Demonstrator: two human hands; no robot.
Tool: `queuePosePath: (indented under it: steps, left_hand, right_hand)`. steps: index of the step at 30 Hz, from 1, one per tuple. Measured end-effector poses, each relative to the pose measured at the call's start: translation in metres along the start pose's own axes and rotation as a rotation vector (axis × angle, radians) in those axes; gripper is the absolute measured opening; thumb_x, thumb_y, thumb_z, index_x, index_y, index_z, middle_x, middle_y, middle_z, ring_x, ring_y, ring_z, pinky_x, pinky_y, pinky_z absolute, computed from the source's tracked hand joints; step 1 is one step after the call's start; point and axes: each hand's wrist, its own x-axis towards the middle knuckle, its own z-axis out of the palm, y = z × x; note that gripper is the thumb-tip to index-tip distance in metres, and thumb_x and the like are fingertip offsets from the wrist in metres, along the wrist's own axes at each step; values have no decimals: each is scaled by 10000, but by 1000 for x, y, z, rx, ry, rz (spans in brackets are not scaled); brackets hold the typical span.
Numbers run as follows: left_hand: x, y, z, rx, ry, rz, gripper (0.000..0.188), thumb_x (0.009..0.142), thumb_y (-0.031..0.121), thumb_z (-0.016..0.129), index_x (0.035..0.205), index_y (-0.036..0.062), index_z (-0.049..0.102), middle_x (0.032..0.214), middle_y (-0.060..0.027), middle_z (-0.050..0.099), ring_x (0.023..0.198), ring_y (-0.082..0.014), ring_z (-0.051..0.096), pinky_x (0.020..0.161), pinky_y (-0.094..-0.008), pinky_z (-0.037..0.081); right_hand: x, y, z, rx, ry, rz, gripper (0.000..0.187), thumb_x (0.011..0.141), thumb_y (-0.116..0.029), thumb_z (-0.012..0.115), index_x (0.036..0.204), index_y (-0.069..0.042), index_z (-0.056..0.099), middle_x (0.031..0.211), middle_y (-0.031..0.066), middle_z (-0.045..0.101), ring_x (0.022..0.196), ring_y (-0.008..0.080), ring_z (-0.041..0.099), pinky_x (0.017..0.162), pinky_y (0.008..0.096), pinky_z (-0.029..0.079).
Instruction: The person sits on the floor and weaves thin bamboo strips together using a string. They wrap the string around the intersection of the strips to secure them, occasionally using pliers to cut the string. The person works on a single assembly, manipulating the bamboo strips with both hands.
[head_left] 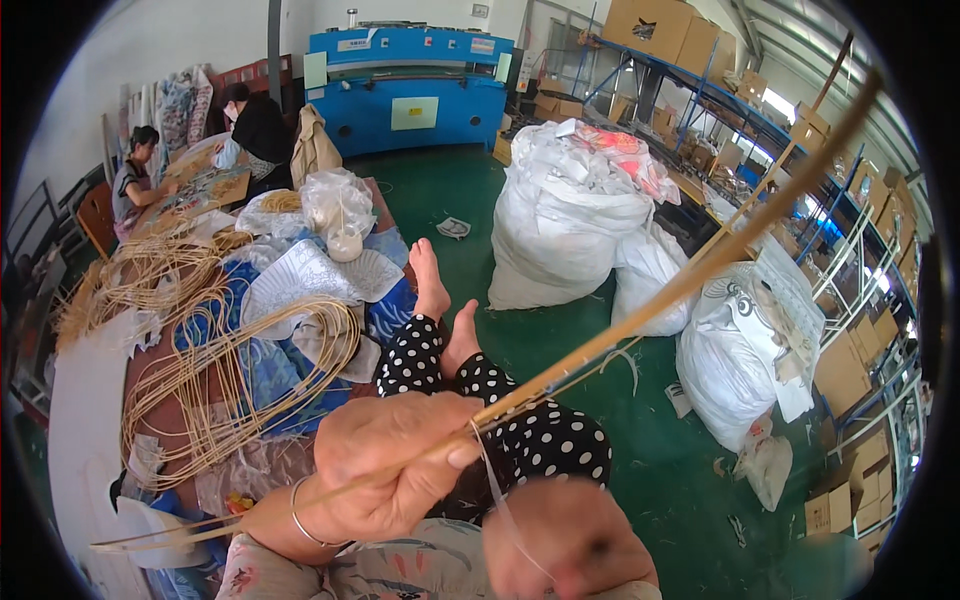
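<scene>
Two hands work: left hand (385,465) fingers clamp smooth tan cane strips (640,315); right hand (570,540) blurred, grip unclear.

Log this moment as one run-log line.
left hand: grips bamboo strip | right hand: near thin strand | setting: green floor
</scene>
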Motion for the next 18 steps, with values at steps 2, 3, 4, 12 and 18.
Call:
queuePosePath:
  steps: [2,3,4,12,18]
  left_hand:
    - [3,-15,6,75,56,47,138,834,68,535,891,-42,597,691,-84,605,567,-128,552,498,-237,433]
    - [5,-25,10,61,69,-10,133,835,65,536,890,-40,597,684,-77,599,566,-120,543,495,-234,429]
    - [8,-35,13,47,82,-68,128,836,62,537,889,-38,598,678,-71,593,564,-113,533,492,-232,425]
    - [2,-39,20,-3,47,-89,127,847,68,541,896,-34,599,654,-51,579,524,-100,503,464,-229,405]
    - [-1,2,9,-146,-17,21,166,841,92,564,909,-56,594,662,-87,612,537,-143,578,494,-244,455]
  right_hand:
    - [-11,7,-11,180,403,186,359,822,-334,597,778,22,591,718,118,603,560,172,546,486,263,429]
    - [-8,12,-11,213,678,169,224,801,-166,571,723,44,572,632,183,584,513,244,552,470,314,435]
    - [-3,14,-9,-9,673,229,172,795,-129,579,736,32,577,658,183,589,529,228,557,477,297,437]
    - [21,17,18,389,681,15,452,872,-441,466,720,-25,556,621,133,535,518,185,516,481,277,416]
    - [6,-7,16,-296,194,-117,354,808,-386,562,886,-41,575,697,110,590,542,204,540,485,293,420]
